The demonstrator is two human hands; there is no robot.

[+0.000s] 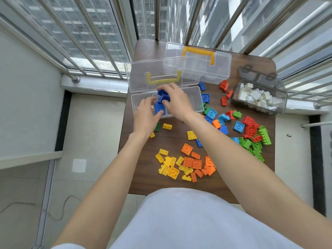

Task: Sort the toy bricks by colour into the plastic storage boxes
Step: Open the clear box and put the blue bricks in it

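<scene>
Over the clear box (195, 97) on the table (172, 141), the right hand (177, 100) gripped blue bricks (163, 96); the left hand (146, 115) held another blue brick (159, 107).

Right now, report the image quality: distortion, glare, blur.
Head view: wide-angle lens bows the window bars outward; soft daylight, faint shadows; glare whitens the open clear lid; left hand and right hand slightly motion-blurred over the blue bricks; loose bricks on the table sharp.

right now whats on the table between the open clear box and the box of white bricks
In the head view, loose red bricks and two blue bricks lie on the table between the open clear box and the white-brick box.
</scene>
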